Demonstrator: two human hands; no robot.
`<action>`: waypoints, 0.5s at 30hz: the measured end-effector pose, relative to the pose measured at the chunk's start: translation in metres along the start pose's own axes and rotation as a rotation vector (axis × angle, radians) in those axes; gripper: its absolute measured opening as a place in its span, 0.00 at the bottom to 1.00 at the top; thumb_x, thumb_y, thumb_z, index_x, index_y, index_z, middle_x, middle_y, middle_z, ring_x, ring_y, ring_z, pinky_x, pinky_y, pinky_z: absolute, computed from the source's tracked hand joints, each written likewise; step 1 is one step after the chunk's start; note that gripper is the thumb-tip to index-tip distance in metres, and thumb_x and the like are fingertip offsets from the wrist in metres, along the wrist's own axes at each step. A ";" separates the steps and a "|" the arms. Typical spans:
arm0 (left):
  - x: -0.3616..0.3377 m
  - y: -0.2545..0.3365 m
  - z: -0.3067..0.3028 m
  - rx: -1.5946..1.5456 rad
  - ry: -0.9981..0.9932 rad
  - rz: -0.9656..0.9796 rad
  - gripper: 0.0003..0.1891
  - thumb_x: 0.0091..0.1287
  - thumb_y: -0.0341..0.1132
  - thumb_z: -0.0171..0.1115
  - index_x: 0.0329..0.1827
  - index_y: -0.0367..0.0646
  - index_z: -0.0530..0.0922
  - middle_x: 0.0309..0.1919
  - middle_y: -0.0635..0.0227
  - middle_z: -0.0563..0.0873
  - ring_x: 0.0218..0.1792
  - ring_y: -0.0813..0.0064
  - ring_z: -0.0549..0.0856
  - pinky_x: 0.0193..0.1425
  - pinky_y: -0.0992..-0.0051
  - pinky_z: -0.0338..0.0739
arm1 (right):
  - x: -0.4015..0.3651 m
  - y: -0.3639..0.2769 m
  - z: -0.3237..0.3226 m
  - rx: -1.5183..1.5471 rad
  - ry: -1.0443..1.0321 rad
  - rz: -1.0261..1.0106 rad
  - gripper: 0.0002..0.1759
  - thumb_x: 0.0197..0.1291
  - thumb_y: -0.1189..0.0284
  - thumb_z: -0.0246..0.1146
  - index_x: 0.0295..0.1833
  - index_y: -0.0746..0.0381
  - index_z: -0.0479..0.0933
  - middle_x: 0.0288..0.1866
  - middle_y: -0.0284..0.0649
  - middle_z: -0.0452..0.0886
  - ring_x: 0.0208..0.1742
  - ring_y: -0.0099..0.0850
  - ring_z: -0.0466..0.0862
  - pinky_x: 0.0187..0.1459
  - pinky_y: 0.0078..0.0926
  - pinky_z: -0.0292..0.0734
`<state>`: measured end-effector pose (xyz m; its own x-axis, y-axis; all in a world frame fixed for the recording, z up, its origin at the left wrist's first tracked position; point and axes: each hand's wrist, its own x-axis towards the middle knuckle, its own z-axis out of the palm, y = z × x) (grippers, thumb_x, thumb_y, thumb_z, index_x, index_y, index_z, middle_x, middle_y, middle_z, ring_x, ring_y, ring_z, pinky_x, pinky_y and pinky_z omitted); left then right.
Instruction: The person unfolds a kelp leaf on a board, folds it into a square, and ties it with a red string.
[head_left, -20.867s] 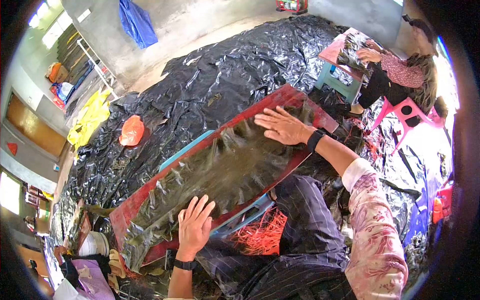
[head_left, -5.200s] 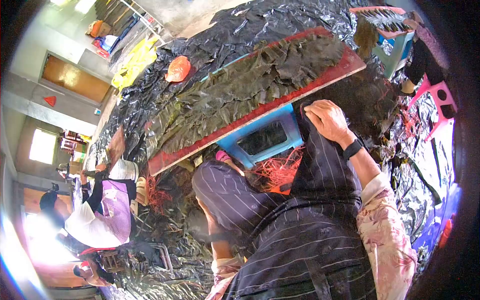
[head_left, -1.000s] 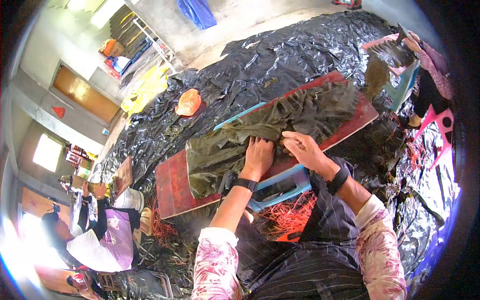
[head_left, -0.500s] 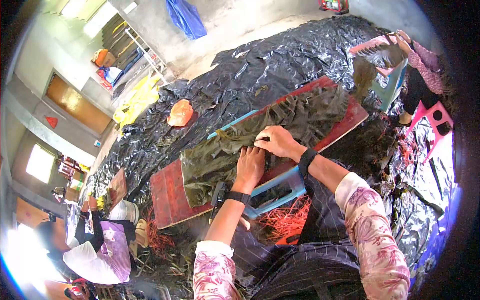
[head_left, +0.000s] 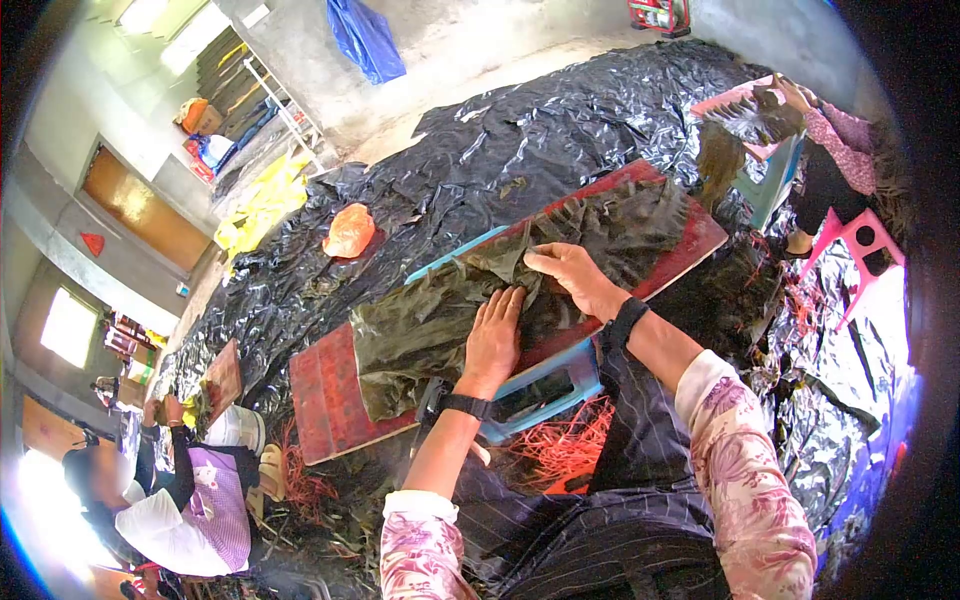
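Note:
A stack of broad, wrinkled, dark brown-green leaves lies along a red board. My left hand rests on the leaves, palm down with its fingers stretched out. Just right of it, my right hand pinches a raised fold of a dark leaf between thumb and fingers. The board sits over a light blue plastic stool, partly hidden below it. Both wrists wear black bands.
Black plastic sheeting covers the floor, with an orange plastic bag on it. Red strings lie by my knees. One co-worker sits at left; another handles leaves at right, near a pink stool.
My right hand has moved slightly right, away from my left hand, lifting a fold of leaf. My left hand stays flat on the leaves. The whole view has shifted a little.

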<state>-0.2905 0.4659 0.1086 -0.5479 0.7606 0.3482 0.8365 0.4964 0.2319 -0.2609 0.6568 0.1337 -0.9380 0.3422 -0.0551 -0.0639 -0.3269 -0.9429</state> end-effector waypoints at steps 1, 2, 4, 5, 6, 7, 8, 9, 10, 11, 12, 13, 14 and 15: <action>0.000 -0.001 0.000 0.011 -0.004 0.008 0.33 0.60 0.22 0.55 0.72 0.39 0.63 0.68 0.53 0.72 0.71 0.55 0.68 0.75 0.60 0.63 | -0.001 -0.006 -0.001 -0.150 -0.007 -0.054 0.15 0.59 0.66 0.68 0.44 0.68 0.83 0.33 0.29 0.81 0.32 0.17 0.76 0.35 0.21 0.72; 0.001 -0.002 0.000 0.012 -0.004 0.006 0.33 0.60 0.22 0.55 0.72 0.39 0.63 0.68 0.53 0.72 0.71 0.55 0.68 0.75 0.60 0.63 | 0.002 -0.009 -0.003 -0.298 -0.016 -0.107 0.15 0.58 0.66 0.69 0.43 0.68 0.83 0.33 0.29 0.82 0.33 0.18 0.77 0.35 0.22 0.73; 0.000 -0.002 0.001 -0.026 0.014 0.003 0.34 0.58 0.21 0.55 0.72 0.39 0.63 0.69 0.53 0.71 0.72 0.55 0.67 0.75 0.60 0.62 | 0.025 -0.001 -0.015 -0.468 0.056 -0.299 0.16 0.53 0.69 0.69 0.43 0.70 0.82 0.31 0.34 0.83 0.34 0.19 0.78 0.37 0.23 0.75; -0.002 -0.003 0.002 -0.028 0.014 -0.010 0.34 0.58 0.21 0.55 0.72 0.39 0.63 0.69 0.53 0.71 0.72 0.55 0.67 0.75 0.60 0.62 | 0.032 0.001 -0.020 -0.492 0.103 -0.293 0.16 0.52 0.69 0.69 0.43 0.69 0.83 0.32 0.37 0.85 0.34 0.23 0.81 0.38 0.25 0.76; -0.002 -0.002 0.000 -0.018 0.007 0.002 0.35 0.58 0.21 0.57 0.73 0.39 0.63 0.69 0.53 0.70 0.72 0.55 0.67 0.75 0.60 0.62 | 0.039 0.004 -0.027 -0.517 0.149 -0.287 0.16 0.51 0.69 0.68 0.43 0.68 0.83 0.34 0.40 0.86 0.35 0.27 0.83 0.39 0.28 0.77; -0.002 -0.001 -0.001 -0.008 0.001 0.015 0.35 0.58 0.22 0.59 0.73 0.40 0.63 0.70 0.54 0.70 0.72 0.56 0.67 0.75 0.59 0.62 | 0.045 0.007 -0.036 -0.667 0.223 -0.350 0.16 0.51 0.69 0.68 0.43 0.67 0.84 0.35 0.44 0.87 0.37 0.34 0.85 0.41 0.32 0.78; -0.004 0.000 -0.003 -0.009 0.001 0.005 0.35 0.58 0.22 0.59 0.73 0.40 0.63 0.70 0.54 0.70 0.72 0.56 0.67 0.75 0.59 0.62 | 0.048 0.010 -0.043 -0.816 0.298 -0.415 0.16 0.50 0.68 0.67 0.43 0.67 0.84 0.37 0.47 0.87 0.39 0.41 0.86 0.43 0.36 0.80; -0.005 0.002 -0.006 -0.030 -0.026 -0.009 0.36 0.58 0.23 0.59 0.73 0.39 0.62 0.71 0.54 0.68 0.73 0.55 0.65 0.76 0.59 0.60 | 0.039 -0.001 -0.045 -0.930 0.330 -0.432 0.16 0.51 0.67 0.67 0.43 0.67 0.83 0.41 0.50 0.86 0.45 0.48 0.85 0.48 0.41 0.79; -0.006 0.004 -0.010 -0.050 -0.051 -0.021 0.36 0.59 0.24 0.59 0.74 0.39 0.60 0.73 0.54 0.66 0.74 0.54 0.63 0.78 0.58 0.58 | 0.040 0.001 -0.051 -1.032 0.362 -0.418 0.17 0.54 0.68 0.65 0.47 0.65 0.80 0.49 0.51 0.83 0.53 0.48 0.82 0.53 0.41 0.77; -0.008 0.007 -0.014 -0.034 -0.076 -0.059 0.36 0.64 0.30 0.61 0.76 0.41 0.58 0.74 0.54 0.63 0.76 0.53 0.60 0.78 0.55 0.54 | 0.039 -0.001 -0.052 -1.029 0.413 -0.429 0.17 0.55 0.68 0.65 0.50 0.64 0.78 0.55 0.51 0.80 0.57 0.48 0.79 0.55 0.43 0.75; -0.010 0.009 -0.021 -0.035 -0.074 -0.065 0.36 0.64 0.30 0.61 0.76 0.41 0.58 0.74 0.54 0.63 0.76 0.53 0.60 0.78 0.55 0.54 | 0.037 -0.002 -0.051 -1.024 0.465 -0.437 0.18 0.56 0.69 0.64 0.52 0.62 0.76 0.60 0.51 0.77 0.60 0.49 0.77 0.57 0.44 0.73; -0.013 0.011 -0.031 -0.035 0.000 -0.054 0.34 0.66 0.34 0.60 0.76 0.41 0.58 0.74 0.54 0.63 0.76 0.53 0.60 0.78 0.54 0.53 | 0.029 -0.010 -0.044 -1.146 0.470 -0.505 0.22 0.58 0.71 0.62 0.60 0.61 0.72 0.65 0.51 0.72 0.63 0.50 0.74 0.60 0.45 0.71; -0.015 0.011 -0.042 -0.034 0.073 -0.042 0.33 0.69 0.37 0.58 0.76 0.42 0.58 0.75 0.54 0.62 0.76 0.53 0.59 0.78 0.53 0.51 | 0.024 -0.014 -0.035 -1.147 0.465 -0.505 0.22 0.58 0.71 0.62 0.60 0.61 0.72 0.65 0.51 0.72 0.63 0.50 0.74 0.60 0.45 0.71; -0.018 0.009 -0.056 -0.023 0.097 -0.057 0.32 0.72 0.43 0.55 0.76 0.43 0.59 0.75 0.53 0.62 0.77 0.53 0.58 0.78 0.52 0.50 | 0.019 -0.017 -0.024 -1.206 0.380 -0.735 0.24 0.59 0.71 0.62 0.62 0.61 0.71 0.66 0.50 0.71 0.64 0.50 0.73 0.62 0.46 0.69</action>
<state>-0.2732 0.4334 0.1550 -0.5933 0.6866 0.4201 0.8043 0.5272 0.2742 -0.2696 0.6899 0.1404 -0.6638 0.3727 0.6484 0.0190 0.8751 -0.4835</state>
